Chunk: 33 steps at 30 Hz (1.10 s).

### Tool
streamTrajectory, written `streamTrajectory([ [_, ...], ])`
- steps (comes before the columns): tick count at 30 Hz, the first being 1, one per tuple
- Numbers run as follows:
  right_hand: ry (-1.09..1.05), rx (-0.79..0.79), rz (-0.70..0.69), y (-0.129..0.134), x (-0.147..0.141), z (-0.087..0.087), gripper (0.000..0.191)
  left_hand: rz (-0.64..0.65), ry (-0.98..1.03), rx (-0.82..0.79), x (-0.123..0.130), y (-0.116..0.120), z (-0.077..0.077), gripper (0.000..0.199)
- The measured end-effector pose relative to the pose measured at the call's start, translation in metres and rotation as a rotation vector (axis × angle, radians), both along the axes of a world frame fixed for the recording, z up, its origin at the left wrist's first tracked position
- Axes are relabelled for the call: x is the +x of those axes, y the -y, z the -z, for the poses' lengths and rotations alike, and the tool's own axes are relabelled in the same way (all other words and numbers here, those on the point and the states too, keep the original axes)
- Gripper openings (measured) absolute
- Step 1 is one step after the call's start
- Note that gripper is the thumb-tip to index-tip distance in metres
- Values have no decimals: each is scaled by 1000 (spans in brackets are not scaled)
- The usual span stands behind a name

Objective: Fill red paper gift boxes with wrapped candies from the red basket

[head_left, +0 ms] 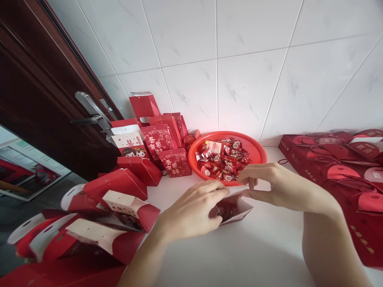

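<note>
A small red paper gift box (239, 212) with its top unfolded stands on the white table. Dark red wrapped pieces lie inside it, partly in shadow. My left hand (194, 209) holds the box at its left side, fingers along the far edge and thumb at the near side. Above the box's right corner is my right hand (275, 185), its thumb by the rim and its index finger bent, a gap between them with nothing visible in it. Just behind both hands sits an orange-red plastic basket (259, 153) of wrapped candies (220, 159).
Several red and cream paper boxes (155, 139) stand at the left, more of them (98, 235) nearer me. Along the right are rows of dark red boxes (323, 167) with ties. A tiled wall (191, 48) closes the back; a dark door (44, 79) with a metal handle is left.
</note>
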State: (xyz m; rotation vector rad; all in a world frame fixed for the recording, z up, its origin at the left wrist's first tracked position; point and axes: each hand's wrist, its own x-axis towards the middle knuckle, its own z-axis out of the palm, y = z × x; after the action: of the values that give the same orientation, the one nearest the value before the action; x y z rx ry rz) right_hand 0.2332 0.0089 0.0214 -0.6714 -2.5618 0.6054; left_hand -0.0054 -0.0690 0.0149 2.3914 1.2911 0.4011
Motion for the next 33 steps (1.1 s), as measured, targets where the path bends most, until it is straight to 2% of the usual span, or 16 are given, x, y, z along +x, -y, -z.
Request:
streamTrajectory([
  [4, 26, -40, 62, -7, -2, 1, 16, -28, 29, 35, -13, -10, 0, 49],
  [8, 115, -166, 54, -17, -9, 4, 27, -60, 68, 61, -24, -24, 6, 35],
  [12, 207, -299, 12, -23, -17, 8, 33, -82, 109, 30, -28, -36, 13, 39],
  [14, 258, -297, 35, -24, -23, 10, 27, -63, 125, 30, -29, -40, 15, 40],
  [17, 292, -210, 73, -25, -33, 17, 18, -35, 147, 40, -32, -44, 16, 34],
  [20, 259, -141, 48, -28, -40, 24, 19, -31, 172, 12, -37, -44, 14, 24],
  [23, 234, -135, 2, -32, -41, 29, 19, -99, 164, -74, -43, -45, 13, 51],
  [24, 222, -138, -14, -34, -40, 30, 19, -123, 150, -103, -45, -46, 13, 54],
  [26, 171, -144, -61, -37, -37, 31, 20, -136, 129, -146, -47, -48, 15, 38],
  [29, 47, -159, -129, -41, -31, 28, 21, -134, 209, -106, -49, -51, 19, 18],
  [33, -139, -216, -74, -42, -21, 21, 32, -172, 447, 10, -47, -53, 21, 26],
])
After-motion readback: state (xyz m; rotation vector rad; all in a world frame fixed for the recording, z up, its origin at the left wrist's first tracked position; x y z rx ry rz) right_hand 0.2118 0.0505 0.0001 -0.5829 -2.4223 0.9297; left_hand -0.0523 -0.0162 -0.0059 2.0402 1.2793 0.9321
